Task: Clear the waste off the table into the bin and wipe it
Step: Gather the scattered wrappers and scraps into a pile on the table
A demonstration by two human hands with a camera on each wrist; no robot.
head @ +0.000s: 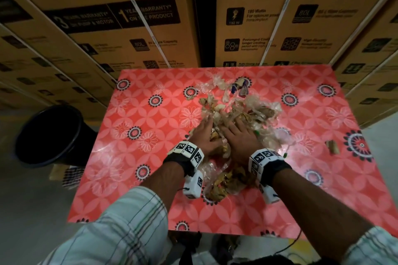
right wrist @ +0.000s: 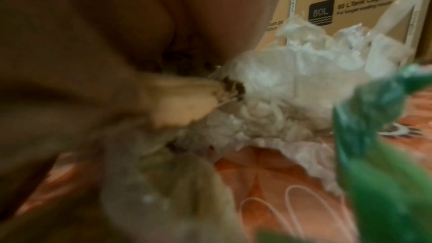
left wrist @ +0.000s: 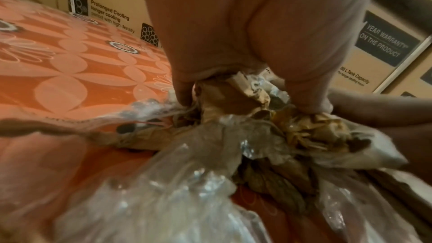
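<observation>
Glossy, smooth red plastic table cover (head: 137,157) with printed flowers, catching the light. Crinkled clear plastic film and crumpled brown paper in the waste heap (head: 241,112). Shiny green plastic wrapper (right wrist: 374,136). Smooth black plastic bin (head: 49,135). Matt brown cardboard boxes (head: 112,13), bound with white plastic straps.

Pale plaid sleeves (head: 120,228), black wristbands (head: 178,162) carrying white marker-tagged camera blocks (head: 193,186).

Fingertips of both hands buried in crumpled clear-plastic-and-brown-paper waste pile (head: 234,118); right wrist view blurred; black round bin (head: 49,133) partly behind table edge.
</observation>
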